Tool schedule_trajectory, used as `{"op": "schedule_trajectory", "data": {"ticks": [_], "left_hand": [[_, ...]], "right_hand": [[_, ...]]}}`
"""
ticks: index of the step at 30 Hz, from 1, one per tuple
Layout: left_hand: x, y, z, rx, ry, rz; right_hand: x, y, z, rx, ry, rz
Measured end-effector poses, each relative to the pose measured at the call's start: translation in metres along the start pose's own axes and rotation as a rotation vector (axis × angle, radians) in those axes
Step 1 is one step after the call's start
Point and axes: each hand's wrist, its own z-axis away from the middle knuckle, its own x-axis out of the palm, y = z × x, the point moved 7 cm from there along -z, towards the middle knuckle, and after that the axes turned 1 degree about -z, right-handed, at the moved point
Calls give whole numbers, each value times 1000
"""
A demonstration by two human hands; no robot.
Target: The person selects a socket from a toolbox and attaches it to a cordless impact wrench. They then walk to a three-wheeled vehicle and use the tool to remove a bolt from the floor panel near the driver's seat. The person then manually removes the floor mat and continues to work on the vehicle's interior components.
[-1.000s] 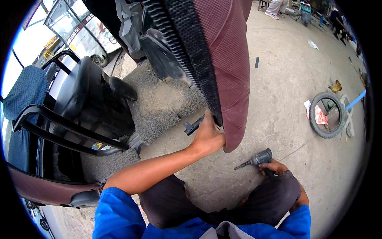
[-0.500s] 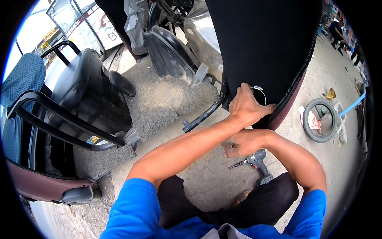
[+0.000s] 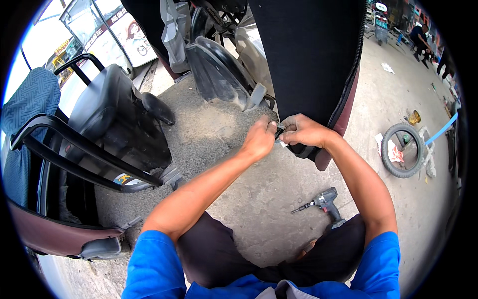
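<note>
My left hand [image 3: 260, 138] and my right hand [image 3: 303, 131] meet at the lower left edge of a large black zip-edged fabric panel [image 3: 313, 60]. Fingers of both are closed in a pinch on a small metal piece [image 3: 280, 126], mostly covered; it looks like the metal hose clamp seen earlier. A small white tab pokes out below the right fingertips. The black tube beside the panel is largely hidden behind my hands. On the ground between my knees lies a cordless drill [image 3: 326, 200], with its bit pointing left.
At left stand a black seat box [image 3: 114, 114] and a curved black armrest [image 3: 79, 149]. A grey carpeted floor [image 3: 204, 124] lies beyond my left arm. Rightward, a tyre [image 3: 401, 150] rests on the concrete near a blue strip [image 3: 441, 128]. People sit and stand far right.
My left hand has moved left and down with the metal clamp, away from the panel's middle. My right hand has risen from above the drill to meet it. The panel shows further left.
</note>
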Motion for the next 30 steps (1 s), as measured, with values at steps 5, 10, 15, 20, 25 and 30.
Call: {"op": "schedule_trajectory", "data": {"ticks": [5,10,15,20,25,30], "left_hand": [[6,-34,-6,-211,-101,320],[16,-34,3,-466,-213,712],[8,-42,-2,-550,-60,1097],[5,-35,-3,-561,-6,1163],[26,-42,0,-516,-186,925],[-10,-74,-15,117,98,-427]], "right_hand": [[11,-6,-9,-220,131,339],[11,-4,-6,-87,207,242],[-3,22,-8,63,240,-136],[-14,35,-2,179,288,-264],[-29,53,-8,93,379,-69],[-33,51,-12,-26,346,346]]}}
